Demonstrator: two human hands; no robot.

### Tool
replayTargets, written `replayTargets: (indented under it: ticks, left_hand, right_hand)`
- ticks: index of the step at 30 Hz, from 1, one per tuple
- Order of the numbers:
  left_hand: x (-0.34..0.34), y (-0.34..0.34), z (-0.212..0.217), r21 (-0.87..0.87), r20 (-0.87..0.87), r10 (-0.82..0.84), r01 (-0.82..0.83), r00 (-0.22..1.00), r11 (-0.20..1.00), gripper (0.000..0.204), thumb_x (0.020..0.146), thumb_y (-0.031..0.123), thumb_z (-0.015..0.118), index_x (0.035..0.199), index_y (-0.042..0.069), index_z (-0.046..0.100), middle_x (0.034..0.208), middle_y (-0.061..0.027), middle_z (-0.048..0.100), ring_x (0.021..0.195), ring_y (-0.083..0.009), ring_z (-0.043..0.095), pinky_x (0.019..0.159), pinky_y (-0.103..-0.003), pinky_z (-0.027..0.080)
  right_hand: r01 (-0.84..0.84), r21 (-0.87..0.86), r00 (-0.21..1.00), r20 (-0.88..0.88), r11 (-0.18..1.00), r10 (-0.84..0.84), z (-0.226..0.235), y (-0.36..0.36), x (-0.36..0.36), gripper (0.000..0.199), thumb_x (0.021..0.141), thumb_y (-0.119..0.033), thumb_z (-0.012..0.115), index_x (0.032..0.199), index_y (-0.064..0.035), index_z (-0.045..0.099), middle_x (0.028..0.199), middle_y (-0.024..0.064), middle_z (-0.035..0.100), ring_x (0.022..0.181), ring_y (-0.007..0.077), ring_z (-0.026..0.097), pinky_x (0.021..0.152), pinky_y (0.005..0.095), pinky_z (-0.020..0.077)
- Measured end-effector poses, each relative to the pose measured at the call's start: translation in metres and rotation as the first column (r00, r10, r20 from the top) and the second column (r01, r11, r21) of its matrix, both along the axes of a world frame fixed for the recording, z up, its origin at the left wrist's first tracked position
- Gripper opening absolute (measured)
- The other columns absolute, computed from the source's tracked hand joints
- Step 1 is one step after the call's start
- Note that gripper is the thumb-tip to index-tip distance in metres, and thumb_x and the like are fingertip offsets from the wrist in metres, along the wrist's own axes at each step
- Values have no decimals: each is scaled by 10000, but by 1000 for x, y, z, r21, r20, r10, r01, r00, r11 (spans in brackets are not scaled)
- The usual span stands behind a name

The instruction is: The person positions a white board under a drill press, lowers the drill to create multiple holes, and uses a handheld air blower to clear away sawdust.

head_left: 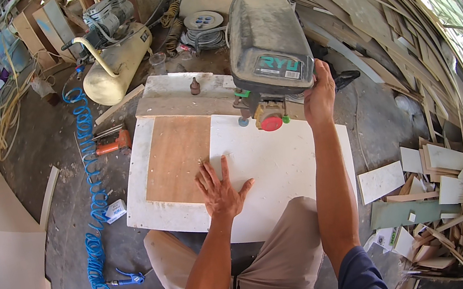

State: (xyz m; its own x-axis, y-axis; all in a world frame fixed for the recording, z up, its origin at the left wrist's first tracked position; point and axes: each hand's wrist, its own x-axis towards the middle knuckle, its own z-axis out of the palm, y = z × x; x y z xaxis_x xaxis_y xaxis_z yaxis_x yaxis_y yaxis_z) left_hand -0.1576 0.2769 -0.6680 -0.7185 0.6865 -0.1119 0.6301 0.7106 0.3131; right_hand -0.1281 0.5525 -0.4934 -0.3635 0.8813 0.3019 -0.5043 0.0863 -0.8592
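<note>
The white laminated board (284,166) lies flat under the head of the bench drill press (266,34), directly beneath the left hand (220,188) and reaching out past it on all sides; judged from its thin edge and broad face, it is stiff, fairly light for its area, and smooth enough to slide, so it is best held by pressing down on the face or gripping a long edge, not a corner. A brown plywood panel (179,158) lies on the board just left of and beyond the fingers (224,167); the left hand rests palm down, fingers spread and fully open, fingertips at the panel's right edge, gripping nothing. The right hand (319,96) is raised at the right flank of the drill press head, fingers curled; what they close on is hidden, so its grip cannot be told. A red round knob (271,122) sits just left of that hand.
</note>
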Motion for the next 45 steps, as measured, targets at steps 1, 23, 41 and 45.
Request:
replayTargets:
  ticks: [1,23,41,45]
  left_hand:
    - [0,0,1,-7,7,1,-1,1000,1000,1113,928,864,455,1727,187,77,1720,-300,114,1629,-442,59,1295,-635,89]
    - [-1,4,12,-86,86,6,2,996,996,1131,914,884,443,1725,201,49,1733,-314,76,1632,-441,47,1309,-614,40]
    - [1,3,5,-4,53,4,-3,999,1000,1133,909,865,492,1723,177,107,1713,-342,122,1613,-482,88,1300,-636,44]
    - [0,0,4,34,40,1,-2,999,999,1125,910,851,513,1718,160,143,1710,-347,122,1609,-489,95,1288,-651,52]
  right_hand:
    - [0,-1,1000,8,1000,0,1,-1,0,258,1132,-288,533,1069,-65,647,864,-63,483,749,32,382,674,210,346]
    - [-21,34,1000,-17,999,21,0,-7,5,295,1140,-313,509,1133,-43,627,1007,19,578,899,86,560,873,246,484]
    - [-29,23,999,19,999,29,-12,-4,10,320,1140,-362,520,1126,-66,642,1058,8,592,1001,89,555,1000,258,465]
    - [-42,-10,999,13,999,42,-15,-7,8,322,1141,-364,515,1116,-70,644,1073,4,604,1029,91,566,1016,277,467]
